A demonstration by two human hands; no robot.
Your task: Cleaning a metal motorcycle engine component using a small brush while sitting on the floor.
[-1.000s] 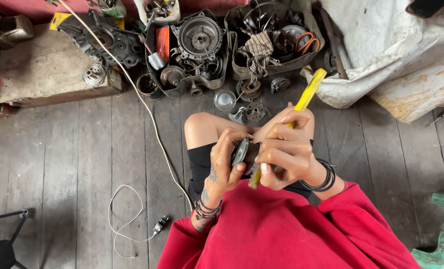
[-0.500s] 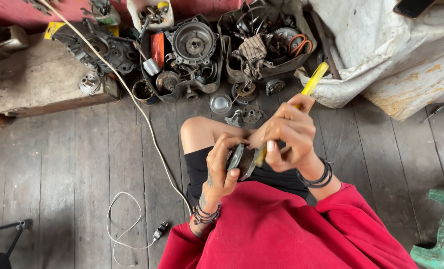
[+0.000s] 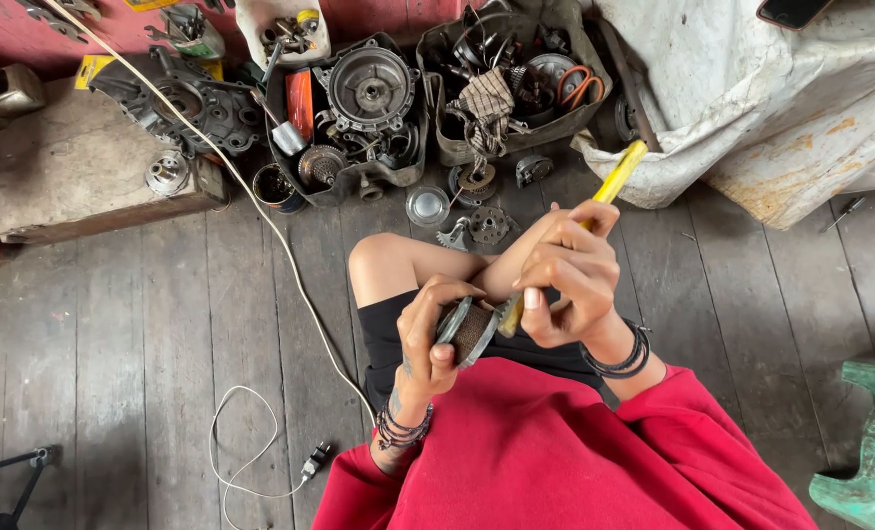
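Above the knee, hands [image 3: 516,304] curled around coil [image 3: 469,332] and screwdriver [image 3: 594,211].

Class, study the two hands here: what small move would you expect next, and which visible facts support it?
Probably a slight push or turn of the yellow-handled tool against the round metal part. The right hand grips the tool along its shaft, its lower end meeting the part, which the left hand holds on edge above the lap. What the tip does is hidden.
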